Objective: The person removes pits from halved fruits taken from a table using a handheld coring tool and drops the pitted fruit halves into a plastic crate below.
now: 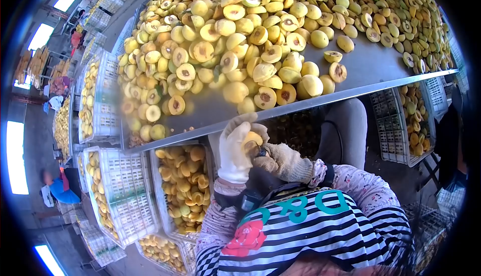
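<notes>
My left hand [234, 148], in a white glove, is closed around a cut yellow peach [252, 139] just in front of the table's edge. My right hand [284, 161], in a knitted glove, is closed on a small dark tool [261, 151] whose tip meets the peach. The tool's exact kind is hidden by the fingers. Beyond both hands, a large heap of whole and halved yellow peaches [235, 40] covers much of the metal table [358, 65]. Some halves show brown pits or hollows.
A crate of peach halves [183, 191] stands below the table on the left, beside a white crate [128, 188]. At right is another crate [388, 125]. The table's raised metal rim [310, 101] runs across in front of me. A person in blue [65, 192] is far left.
</notes>
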The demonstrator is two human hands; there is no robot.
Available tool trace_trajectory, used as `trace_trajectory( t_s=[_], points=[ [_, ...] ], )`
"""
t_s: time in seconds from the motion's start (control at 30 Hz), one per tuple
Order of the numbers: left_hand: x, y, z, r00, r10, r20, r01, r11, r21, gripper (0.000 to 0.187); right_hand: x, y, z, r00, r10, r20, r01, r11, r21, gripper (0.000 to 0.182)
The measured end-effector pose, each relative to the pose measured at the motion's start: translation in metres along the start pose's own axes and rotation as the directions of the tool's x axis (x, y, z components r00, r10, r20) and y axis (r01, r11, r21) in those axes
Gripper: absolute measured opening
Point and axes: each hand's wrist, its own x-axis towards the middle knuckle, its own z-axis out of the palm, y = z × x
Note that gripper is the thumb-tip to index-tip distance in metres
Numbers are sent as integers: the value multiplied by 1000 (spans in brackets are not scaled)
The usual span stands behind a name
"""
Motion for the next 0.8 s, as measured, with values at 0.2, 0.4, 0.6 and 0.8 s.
trace_trajectory(
  t_s=[0.2,0.4,0.6,0.8],
  points=[
    [14,6,3,970,156,188,-190,966,178,31,1,9,4,995,88,43,-96,953,289,49],
    [0,-9,10,980,137,-142,-127,989,78,35,-6,11,-1,935,106,340,-295,765,573,31],
    [-2,-3,18,968,248,47,-252,959,128,30,-7,-1,6,989,13,145,-85,861,501,33],
    [1,2,7,967,198,162,-227,957,183,34,-11,-9,-9,821,-16,570,-461,571,679,57]
  ],
)
